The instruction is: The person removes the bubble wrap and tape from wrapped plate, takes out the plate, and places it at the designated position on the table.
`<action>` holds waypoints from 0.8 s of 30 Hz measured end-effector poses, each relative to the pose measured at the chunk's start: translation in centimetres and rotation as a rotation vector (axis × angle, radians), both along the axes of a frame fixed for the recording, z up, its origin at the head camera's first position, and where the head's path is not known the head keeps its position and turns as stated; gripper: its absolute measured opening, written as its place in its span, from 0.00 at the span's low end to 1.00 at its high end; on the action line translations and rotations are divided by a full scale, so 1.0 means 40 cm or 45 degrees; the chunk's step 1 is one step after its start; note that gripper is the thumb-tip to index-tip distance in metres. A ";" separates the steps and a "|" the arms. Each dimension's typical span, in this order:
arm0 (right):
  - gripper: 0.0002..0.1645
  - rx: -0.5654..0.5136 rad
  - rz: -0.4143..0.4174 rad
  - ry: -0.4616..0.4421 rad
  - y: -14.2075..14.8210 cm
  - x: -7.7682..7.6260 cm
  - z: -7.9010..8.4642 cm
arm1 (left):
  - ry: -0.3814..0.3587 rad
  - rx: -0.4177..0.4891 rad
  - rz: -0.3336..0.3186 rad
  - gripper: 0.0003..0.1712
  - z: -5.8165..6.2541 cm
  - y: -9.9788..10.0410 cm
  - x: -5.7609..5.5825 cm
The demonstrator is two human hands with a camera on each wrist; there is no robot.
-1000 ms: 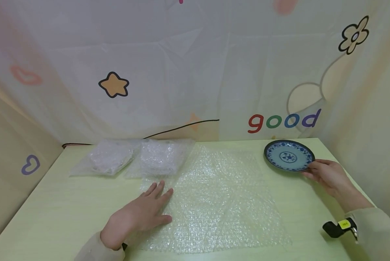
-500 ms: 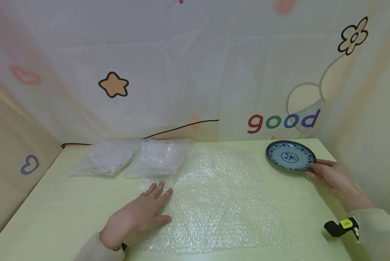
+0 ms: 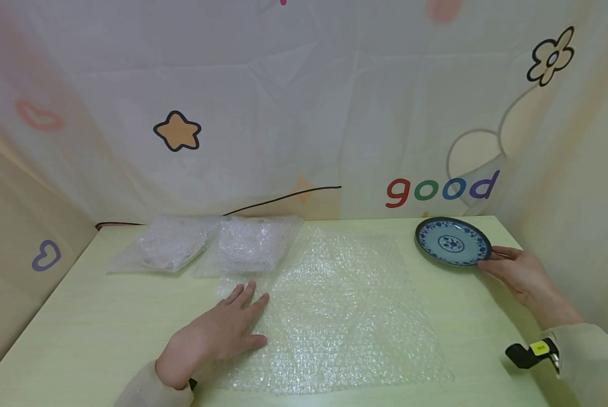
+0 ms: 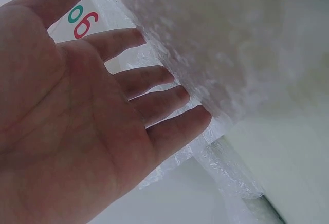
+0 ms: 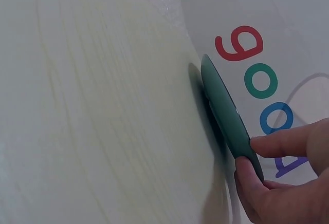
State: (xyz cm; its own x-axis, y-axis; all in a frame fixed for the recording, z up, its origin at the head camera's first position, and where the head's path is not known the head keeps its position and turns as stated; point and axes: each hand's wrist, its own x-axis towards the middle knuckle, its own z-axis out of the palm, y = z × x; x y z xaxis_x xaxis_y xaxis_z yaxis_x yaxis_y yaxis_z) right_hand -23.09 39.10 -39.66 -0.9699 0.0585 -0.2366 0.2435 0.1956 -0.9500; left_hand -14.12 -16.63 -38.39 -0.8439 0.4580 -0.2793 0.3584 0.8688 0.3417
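A round plate (image 3: 452, 242) with a dark rim and blue floral pattern is at the table's back right. My right hand (image 3: 525, 282) holds it by its right edge. In the right wrist view the plate (image 5: 226, 113) appears nearly edge-on, its rim between thumb and fingers (image 5: 288, 144). A large sheet of bubble wrap (image 3: 344, 316) lies spread over the middle of the table. My left hand (image 3: 212, 336) rests with spread fingers on its left edge. The left wrist view shows that palm (image 4: 77, 116) and its extended fingers against the bubble wrap (image 4: 216, 44).
Two bubble-wrapped packages, a left one (image 3: 169, 246) and a right one (image 3: 248, 246), lie side by side at the back left; what is inside cannot be made out. A printed curtain (image 3: 304, 113) hangs behind the pale table (image 3: 111, 328). A dark cable (image 3: 283, 199) shows along the back.
The plate has shifted very slightly to the right with my right hand, whose thumb has slid from the plate's top toward its edge. My left hand stays in place.
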 end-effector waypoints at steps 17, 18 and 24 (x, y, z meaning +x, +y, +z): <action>0.43 0.507 -0.002 0.013 -0.018 0.001 0.000 | -0.001 -0.011 -0.001 0.46 -0.004 -0.001 -0.001; 0.43 0.526 -0.003 0.020 -0.019 0.000 -0.002 | -0.001 -0.011 -0.001 0.46 -0.004 -0.001 -0.001; 0.41 0.571 -0.013 0.042 -0.026 -0.002 -0.009 | 0.007 -0.019 -0.002 0.45 -0.004 0.000 0.000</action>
State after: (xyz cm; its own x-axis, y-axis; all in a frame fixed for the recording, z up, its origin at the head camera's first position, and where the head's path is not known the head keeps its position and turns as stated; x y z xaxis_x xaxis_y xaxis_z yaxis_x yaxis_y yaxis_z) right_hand -23.18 38.07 -40.02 -0.9753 0.1575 -0.1546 0.2184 0.5875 -0.7792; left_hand -14.11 -16.61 -38.57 -0.8445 0.4553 -0.2818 0.3618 0.8732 0.3266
